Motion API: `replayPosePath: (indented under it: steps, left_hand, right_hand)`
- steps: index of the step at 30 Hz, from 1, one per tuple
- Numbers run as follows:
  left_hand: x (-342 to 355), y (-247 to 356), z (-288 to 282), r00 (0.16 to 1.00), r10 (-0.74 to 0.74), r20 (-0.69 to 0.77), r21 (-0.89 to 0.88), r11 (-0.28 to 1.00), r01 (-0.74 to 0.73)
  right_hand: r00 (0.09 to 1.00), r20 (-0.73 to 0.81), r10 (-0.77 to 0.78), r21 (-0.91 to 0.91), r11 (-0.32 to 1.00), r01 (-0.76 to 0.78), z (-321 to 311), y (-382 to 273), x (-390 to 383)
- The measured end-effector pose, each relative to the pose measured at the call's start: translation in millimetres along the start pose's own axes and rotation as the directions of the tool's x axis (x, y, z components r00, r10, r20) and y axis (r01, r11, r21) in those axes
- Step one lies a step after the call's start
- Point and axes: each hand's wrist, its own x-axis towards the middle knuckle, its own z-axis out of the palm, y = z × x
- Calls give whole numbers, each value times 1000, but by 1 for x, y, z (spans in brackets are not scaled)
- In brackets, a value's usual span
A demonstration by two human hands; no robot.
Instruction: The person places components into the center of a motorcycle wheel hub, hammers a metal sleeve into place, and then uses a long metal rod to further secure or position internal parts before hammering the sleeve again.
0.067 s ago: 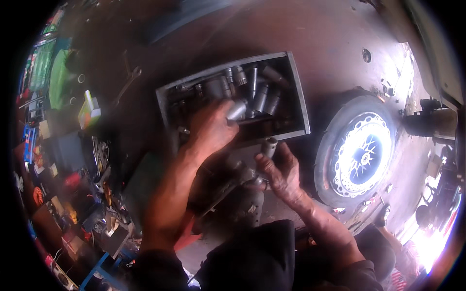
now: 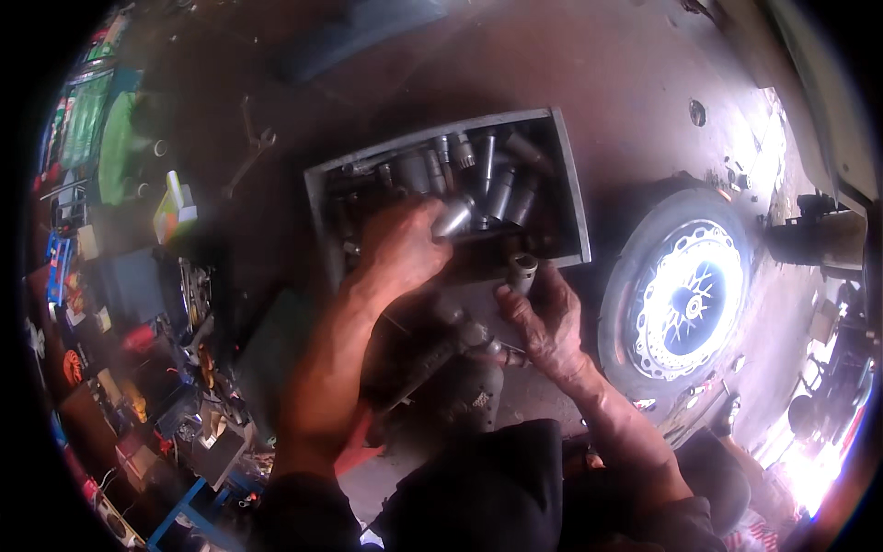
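A metal drawer-like box (image 2: 576,189) holds several steel sockets, some long and some short. Over its near left part, my left hand (image 2: 405,241) is closed on a shiny metal socket (image 2: 454,217). My right hand (image 2: 552,322), just outside the near edge of the box, grips another socket (image 2: 521,270) between thumb and fingers, its open end facing up. A long socket (image 2: 500,191) lies inside the box beyond both hands. Below the hands is a dark metal tool with a jointed head (image 2: 474,336), partly in shadow.
A spoked wheel with a tyre (image 2: 624,294) and a brightly lit brake disc lies to the right. Spanners (image 2: 246,161) rest on the floor at the left. Farther left are a small yellow-green box (image 2: 173,219) and a clutter of tools and parts (image 2: 198,377).
My right hand has moved slightly right, and its socket now shows more of its open end. My left hand stays over the box with its socket. The whole view has shifted a little.
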Motion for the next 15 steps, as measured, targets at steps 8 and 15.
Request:
replayPosePath:
  steps: [8, 15]
  left_hand:
    - [-27, -30, 78, 794, 186, -579, -128, 941, -314]
    - [-41, -45, 85, 630, -383, -675, -590, 793, -151]
  right_hand:
    - [879, -18, -476, -867, 446, 223, 1, 9, 111]
    - [915, 125, -384, -827, 469, 309, 52, -1, 92]
